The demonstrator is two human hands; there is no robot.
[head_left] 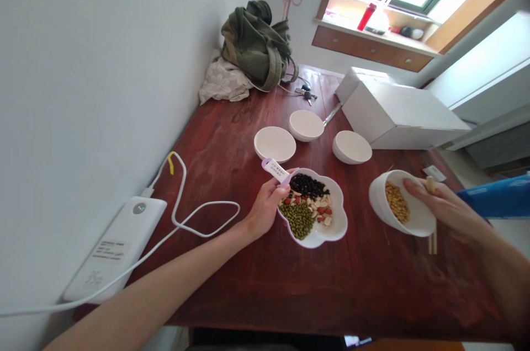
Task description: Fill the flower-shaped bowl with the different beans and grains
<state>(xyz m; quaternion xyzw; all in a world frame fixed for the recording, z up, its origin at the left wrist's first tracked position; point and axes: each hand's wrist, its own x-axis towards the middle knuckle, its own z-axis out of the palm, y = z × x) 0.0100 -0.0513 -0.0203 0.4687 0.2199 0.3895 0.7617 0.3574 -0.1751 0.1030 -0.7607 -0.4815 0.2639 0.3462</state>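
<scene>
Two hands at work over a red-brown wooden worktop (256, 285). Left hand (265, 207) closed on a small lilac-handled spoon (276, 170), its fingers at the near rim of a flower-shaped dish (331, 224) holding black beans, green beans and a mixed red-and-white heap in separate piles. Right hand (439, 202) cups the rim of a white bowl (391, 213), tilted toward the dish, with yellow beans inside; a pair of chopsticks (432, 240) shows under that hand. Beyond the hands: three empty white bowls (275, 144), a white box (397, 113), keys, an olive bag (256, 44). Left of the left hand: white power bank (120, 240) with looped cable (199, 218), against the wall.
</scene>
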